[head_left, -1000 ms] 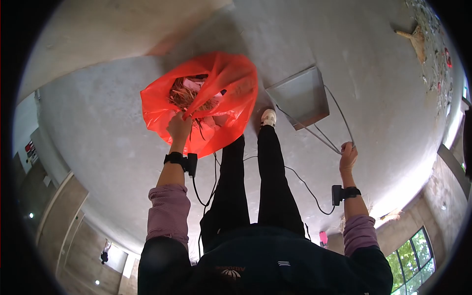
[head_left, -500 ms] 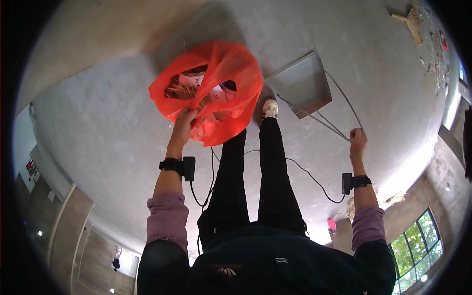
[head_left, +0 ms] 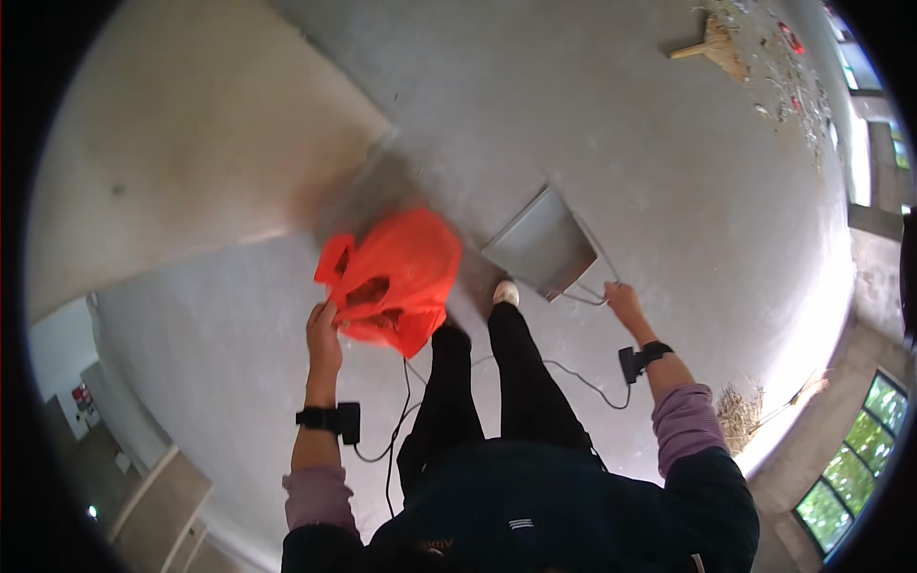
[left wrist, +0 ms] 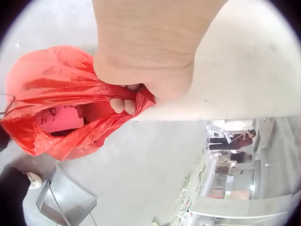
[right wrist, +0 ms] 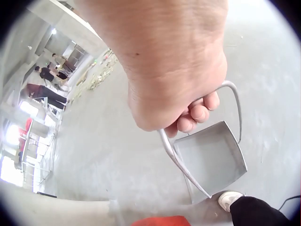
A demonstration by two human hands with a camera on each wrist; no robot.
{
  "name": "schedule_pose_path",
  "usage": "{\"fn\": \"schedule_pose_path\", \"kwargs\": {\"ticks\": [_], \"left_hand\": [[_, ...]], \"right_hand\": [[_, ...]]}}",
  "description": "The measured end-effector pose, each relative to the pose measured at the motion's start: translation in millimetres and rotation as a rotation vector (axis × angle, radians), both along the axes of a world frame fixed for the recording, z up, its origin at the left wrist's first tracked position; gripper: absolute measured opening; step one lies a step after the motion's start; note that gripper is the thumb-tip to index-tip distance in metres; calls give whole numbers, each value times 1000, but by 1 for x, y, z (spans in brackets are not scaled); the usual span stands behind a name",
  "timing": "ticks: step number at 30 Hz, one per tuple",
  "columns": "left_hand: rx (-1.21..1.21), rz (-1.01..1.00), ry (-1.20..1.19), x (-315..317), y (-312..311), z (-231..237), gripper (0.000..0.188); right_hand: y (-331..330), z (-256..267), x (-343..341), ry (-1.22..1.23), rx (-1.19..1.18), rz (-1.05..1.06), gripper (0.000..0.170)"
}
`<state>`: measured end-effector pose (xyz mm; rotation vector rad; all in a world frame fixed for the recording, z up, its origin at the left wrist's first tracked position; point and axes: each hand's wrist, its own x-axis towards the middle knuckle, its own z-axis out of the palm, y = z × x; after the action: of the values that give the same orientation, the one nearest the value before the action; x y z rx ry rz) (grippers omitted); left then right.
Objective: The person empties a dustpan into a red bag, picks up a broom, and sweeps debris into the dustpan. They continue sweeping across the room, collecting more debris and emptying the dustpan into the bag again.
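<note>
A red plastic bag (head_left: 406, 272) hangs from the left hand (head_left: 325, 344), whose fingers are curled round its gathered rim. Through the bag's gaps in the left wrist view, a pink item (left wrist: 61, 118) shows inside. The right hand (head_left: 626, 304) grips the bent wire handle (right wrist: 176, 157) of a grey metal dustpan (head_left: 543, 244). In the right wrist view the fingers (right wrist: 200, 113) curl round that handle, with the pan (right wrist: 210, 155) below them. Whether the pan touches the floor, I cannot tell.
A straw broom (head_left: 716, 48) lies beside scattered litter (head_left: 793, 105) at the upper right. A pale raised surface (head_left: 191, 143) fills the upper left. Dark cables (head_left: 592, 387) run round the person's legs. People (left wrist: 235, 141) stand far off in the left wrist view.
In the head view the bag and dustpan now appear lower, and the view has turned. The bag's opening has narrowed. Both hands keep their grips.
</note>
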<state>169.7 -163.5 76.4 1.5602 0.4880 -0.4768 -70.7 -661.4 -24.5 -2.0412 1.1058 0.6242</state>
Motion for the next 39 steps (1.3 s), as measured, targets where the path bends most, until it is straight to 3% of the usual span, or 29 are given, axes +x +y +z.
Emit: {"fn": "schedule_pose_path", "kwargs": {"ticks": [1, 2, 3, 6, 11, 13, 19, 23, 25, 27, 39], "left_hand": [[26, -62, -41, 5, -4, 13, 18], [54, -124, -83, 11, -9, 27, 18], [55, -98, -59, 13, -15, 36, 18], [41, -104, -76, 18, -26, 45, 18], [11, -65, -87, 28, -62, 73, 17], [-57, -32, -65, 36, -77, 64, 17], [-197, -20, -4, 97, -124, 31, 13], [-314, -64, 9, 144, -179, 10, 14], [-328, -55, 40, 172, -206, -6, 12], [-384, -130, -14, 197, -240, -13, 10], [-233, -281, 202, 335, -422, -5, 14]], "right_hand": [[1, 2, 1, -113, -43, 153, 41], [2, 13, 7, -155, -27, 137, 45], [3, 16, 8, -106, 8, -45, 50], [-1, 10, -9, -83, -86, -108, 53], [-14, 36, -48, -116, 13, -279, 49], [-21, 44, -56, -149, 206, -426, 46], [-37, 54, -66, -161, 285, -588, 40], [-64, 39, -81, -126, 220, -765, 37], [-78, 63, -73, -100, 185, -881, 37], [-94, 52, -76, -124, 80, -874, 40], [-187, 134, -15, -219, -139, -1085, 37]]}}
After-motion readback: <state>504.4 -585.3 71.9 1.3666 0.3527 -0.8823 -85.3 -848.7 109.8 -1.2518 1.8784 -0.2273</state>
